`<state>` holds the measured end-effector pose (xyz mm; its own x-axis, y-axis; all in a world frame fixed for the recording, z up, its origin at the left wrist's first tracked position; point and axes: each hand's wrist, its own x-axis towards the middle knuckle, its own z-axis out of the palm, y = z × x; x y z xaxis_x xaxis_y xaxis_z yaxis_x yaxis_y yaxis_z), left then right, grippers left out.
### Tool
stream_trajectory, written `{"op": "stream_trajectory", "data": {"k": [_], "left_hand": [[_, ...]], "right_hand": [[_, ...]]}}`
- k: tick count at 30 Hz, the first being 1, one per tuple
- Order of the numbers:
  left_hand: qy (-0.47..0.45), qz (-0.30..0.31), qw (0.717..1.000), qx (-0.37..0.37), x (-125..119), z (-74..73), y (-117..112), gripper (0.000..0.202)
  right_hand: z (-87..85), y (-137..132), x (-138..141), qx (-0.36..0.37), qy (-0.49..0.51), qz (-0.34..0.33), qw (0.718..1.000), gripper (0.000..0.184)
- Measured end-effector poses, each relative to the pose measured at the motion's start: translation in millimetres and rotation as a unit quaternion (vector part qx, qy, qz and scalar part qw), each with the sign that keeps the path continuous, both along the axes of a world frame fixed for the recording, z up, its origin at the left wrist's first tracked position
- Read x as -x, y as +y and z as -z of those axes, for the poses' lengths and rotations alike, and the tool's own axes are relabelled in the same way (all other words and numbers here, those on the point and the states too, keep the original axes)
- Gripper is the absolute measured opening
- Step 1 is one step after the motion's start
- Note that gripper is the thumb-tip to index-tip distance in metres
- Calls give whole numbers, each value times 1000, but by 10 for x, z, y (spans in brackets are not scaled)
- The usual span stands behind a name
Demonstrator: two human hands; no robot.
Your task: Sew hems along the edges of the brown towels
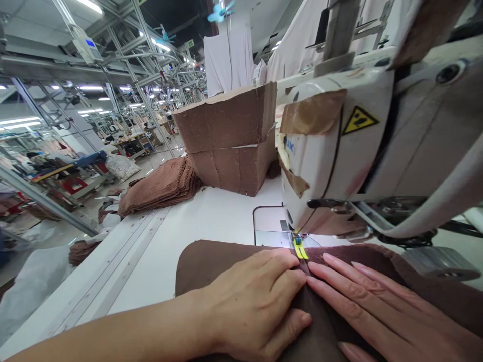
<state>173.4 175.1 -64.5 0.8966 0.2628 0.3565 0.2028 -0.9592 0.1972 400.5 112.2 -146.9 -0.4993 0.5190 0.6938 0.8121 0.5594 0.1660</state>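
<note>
both my hands lie flat on the dark brown fabric [211,261], soft and matte. my left hand [252,306] is loosely curled, fingertips pressing a fold; my right hand [370,306] is spread, fingers straight, touching the cloth just before the yellow presser foot [301,248]. above it, the taped white sewing machine [358,156]. the white table [211,216] carries folded brown pieces [160,186] and a rough brown bin [230,143]; a factory hall lies behind.

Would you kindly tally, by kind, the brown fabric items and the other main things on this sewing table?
Brown fabric piece under the left hand and right hand: 1
Folded brown fabric stack: 1
Upright brown fabric bundle: 1
Sewing machine: 1
Yellow presser foot: 1
Total: 5
</note>
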Motion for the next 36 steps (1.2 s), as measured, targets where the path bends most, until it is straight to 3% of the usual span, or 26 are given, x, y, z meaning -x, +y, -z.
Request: {"op": "stream_trajectory", "data": {"k": [9,15,18,21,26,30,33,36], "left_hand": [[1,13,1000,-4,-15,-12,49,35],[5,34,999,-15,-17,-14,210,32],[11,47,998,-34,-16,-19,325,30],[21,57,997,-57,-17,-32,353,29],[39,59,995,-69,-9,-72,-9,32],[59,38,997,-24,67,-85,-503,34],[84,22,996,19,179,-73,-733,38],[108,34,993,34,286,-63,-774,42]], "right_hand": [[31,16,13,-18,-10,11,1000,63],[-236,66,-67,34,-58,2,998,53],[-427,114,-60,20,-42,-29,999,37],[-499,55,-16,13,-19,-67,997,34],[-192,-342,39,142,72,-8,987,45],[59,-680,15,166,80,11,983,46],[79,-848,-42,158,76,-1,984,46],[4,-945,-116,157,61,-35,985,46]]}}
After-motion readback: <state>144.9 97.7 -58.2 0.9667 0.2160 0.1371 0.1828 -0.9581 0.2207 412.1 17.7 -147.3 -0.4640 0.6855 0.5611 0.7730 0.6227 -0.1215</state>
